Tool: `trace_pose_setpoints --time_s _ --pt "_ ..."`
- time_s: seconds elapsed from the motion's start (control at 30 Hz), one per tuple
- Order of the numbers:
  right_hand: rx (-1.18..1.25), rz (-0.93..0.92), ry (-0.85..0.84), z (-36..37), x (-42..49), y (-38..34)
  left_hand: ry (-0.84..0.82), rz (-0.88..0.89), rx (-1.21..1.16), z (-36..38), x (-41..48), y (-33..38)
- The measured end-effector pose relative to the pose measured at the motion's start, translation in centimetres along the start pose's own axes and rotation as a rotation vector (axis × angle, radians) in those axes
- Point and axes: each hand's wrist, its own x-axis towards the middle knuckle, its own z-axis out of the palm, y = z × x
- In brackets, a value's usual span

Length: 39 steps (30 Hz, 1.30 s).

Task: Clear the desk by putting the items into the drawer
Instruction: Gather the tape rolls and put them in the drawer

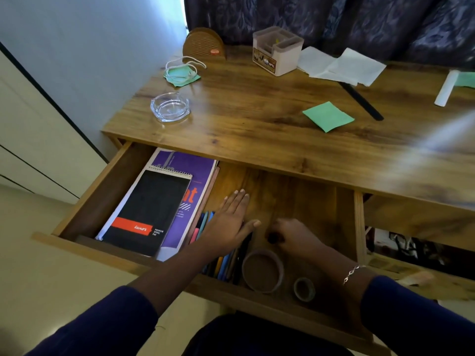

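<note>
1. The drawer (pixel 102 191) stands pulled out under the desk (pixel 257 124), and both hands are inside it.
2. The left hand (pixel 231 222) lies flat with straight fingers, resting on a row of coloured pens (pixel 222 267) beside a purple booklet (pixel 198 173).
3. The right hand (pixel 295 236) is just beside it, fingers curled round a small dark thing (pixel 273 238); what it is cannot be told.
4. Near the right wrist, which wears a bracelet (pixel 353 273), lie a big tape roll (pixel 262 271) and a small tape roll (pixel 304 289), both against the drawer's front.
5. On the booklet lies a black spiral pad (pixel 149 214); its red band reads "Luxor", then "PREMIUM SPIRAL PAD".
6. On the desk are a glass ashtray (pixel 170 106), a green note (pixel 328 116), a black ruler (pixel 361 100), white papers (pixel 341 66) and a plastic box (pixel 276 51) whose label is too blurred to read fully.
</note>
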Motion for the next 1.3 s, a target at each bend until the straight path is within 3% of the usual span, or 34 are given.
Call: trace_pose_setpoints --time_s 0.33,0.53,0.63,0.77,0.93,1.13,1.3 --pt "-0.014 -0.039 -0.021 2.2 0.1 0.4 -0.011 -0.046 0.018 1.3 -1.7 0.3" --pt "0.255 0.143 0.264 0.6 -1.2 0.0 0.030 -0.047 -0.034 0.8 -3.5 -0.1" --pt "0.209 0.033 0.325 0.2 -2.8 -2.8 0.088 -0.050 -0.027 0.3 -4.9 -0.9" --pt "0.110 -0.197 0.232 1.4 -4.6 -7.6 0.116 -0.046 0.028 0.0 -6.4 -1.7" --pt "0.036 -0.294 0.079 4.1 -4.7 -10.2 0.214 -0.043 0.048 0.2 -7.4 -2.4" --pt "-0.161 -0.382 0.302 5.5 -4.3 -9.5 0.297 -0.041 0.084 -0.1 -6.6 -2.1" --pt "-0.314 -0.393 0.387 4.3 -3.3 -8.8 0.325 -0.025 0.067 -0.8 -5.0 -2.0"
